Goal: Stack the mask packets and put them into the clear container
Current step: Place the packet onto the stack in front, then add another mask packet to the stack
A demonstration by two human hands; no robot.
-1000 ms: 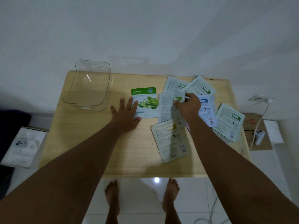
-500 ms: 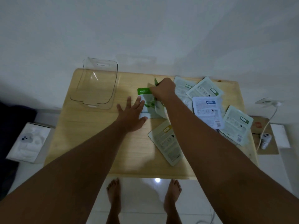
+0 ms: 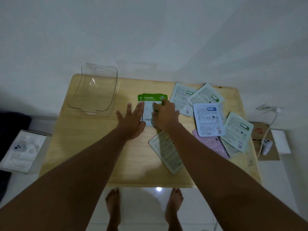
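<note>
Place: you are standing in a home, likely a plain room.
Desk: a small light wooden desk [image 3: 93, 147] pushed against a bare white wall [image 3: 150, 34].
Floor: glossy white tiles [image 3: 143, 212] under your bare feet [image 3: 113, 207].
Right edge: a charger cable [image 3: 268, 129] trails beside the desk.

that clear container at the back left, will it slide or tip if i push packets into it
The clear container looks like thin, empty plastic, so it is probably light and may slide on the smooth wooden table. It sits low and wide with a flat base, so tipping seems unlikely. Neither hand is steadying it, so a sideways push would likely shift it.
</note>
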